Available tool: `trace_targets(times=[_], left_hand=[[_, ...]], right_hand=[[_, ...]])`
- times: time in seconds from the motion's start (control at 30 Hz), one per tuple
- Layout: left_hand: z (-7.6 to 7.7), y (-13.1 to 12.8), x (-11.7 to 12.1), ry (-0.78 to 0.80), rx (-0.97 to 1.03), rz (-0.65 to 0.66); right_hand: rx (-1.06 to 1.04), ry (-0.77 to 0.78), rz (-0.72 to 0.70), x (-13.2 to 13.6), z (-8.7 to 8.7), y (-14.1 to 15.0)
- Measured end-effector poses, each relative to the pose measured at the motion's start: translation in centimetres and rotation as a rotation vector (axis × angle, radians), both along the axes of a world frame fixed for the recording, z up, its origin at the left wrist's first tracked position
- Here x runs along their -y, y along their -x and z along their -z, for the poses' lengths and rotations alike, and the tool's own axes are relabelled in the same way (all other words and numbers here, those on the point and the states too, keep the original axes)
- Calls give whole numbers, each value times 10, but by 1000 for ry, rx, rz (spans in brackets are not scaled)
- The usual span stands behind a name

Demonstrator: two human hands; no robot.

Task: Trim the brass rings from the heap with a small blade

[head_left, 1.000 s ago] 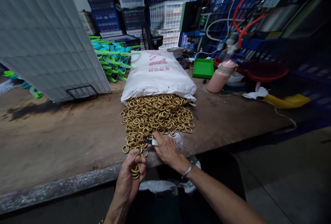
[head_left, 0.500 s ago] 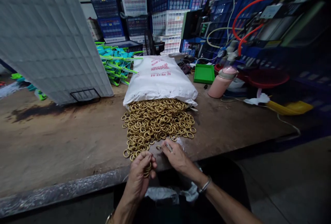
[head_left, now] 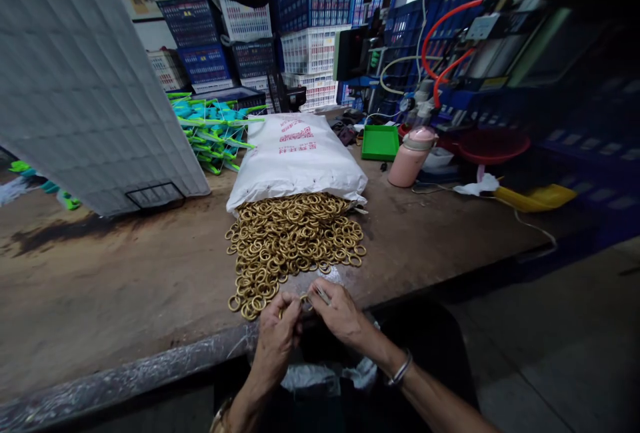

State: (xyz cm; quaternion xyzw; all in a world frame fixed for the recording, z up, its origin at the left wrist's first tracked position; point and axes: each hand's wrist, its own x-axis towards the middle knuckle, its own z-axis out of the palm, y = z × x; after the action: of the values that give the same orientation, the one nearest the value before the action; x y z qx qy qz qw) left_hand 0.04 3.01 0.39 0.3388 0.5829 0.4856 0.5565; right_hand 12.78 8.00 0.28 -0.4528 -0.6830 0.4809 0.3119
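Note:
Fingers curled, my left hand (head_left: 278, 328) holds some brass-coloured rings, mostly hidden in its grip. Close beside it, my right hand (head_left: 345, 313) pinches a brass-coloured ring (head_left: 304, 298) at its fingertips. A thin, pale, metallic-looking piece (head_left: 323, 296) also shows between the right fingers; its kind is unclear. The fingertips of both hands nearly meet at the table's front edge. Just beyond them, a heap of brass-coloured rings (head_left: 285, 236) spills from the mouth of a white sack (head_left: 300, 166) with red print.
A pale ribbed panel (head_left: 100, 86) stands at the left, beside green and turquoise plastic parts (head_left: 213, 130). Toward the right are a green tray (head_left: 380, 142), a pink bottle (head_left: 411, 160) and a yellow scoop-like piece (head_left: 537, 198). Stacked crates (head_left: 315, 53) line the back.
My left hand has turned and moved toward the right hand, bringing the fingertips together around the ring. The camera view has shifted slightly, so the table things appear farther left.

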Motion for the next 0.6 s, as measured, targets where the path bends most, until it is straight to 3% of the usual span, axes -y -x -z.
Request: trace_targets(times=[0.17,0.27,0.4,0.6], left_hand=[[4,0,0,-316,-421,-4],[5,0,1,-399,-575,30],[2,-2,1,-327,-446,84],[-4,-5,1,10,-44,153]], right_hand=[[48,31,-59,3,-2,-3],[72,76,-15,3,-1,-3],[66,105,29,1,1,-2],[56,87,54,2,-6,0]])
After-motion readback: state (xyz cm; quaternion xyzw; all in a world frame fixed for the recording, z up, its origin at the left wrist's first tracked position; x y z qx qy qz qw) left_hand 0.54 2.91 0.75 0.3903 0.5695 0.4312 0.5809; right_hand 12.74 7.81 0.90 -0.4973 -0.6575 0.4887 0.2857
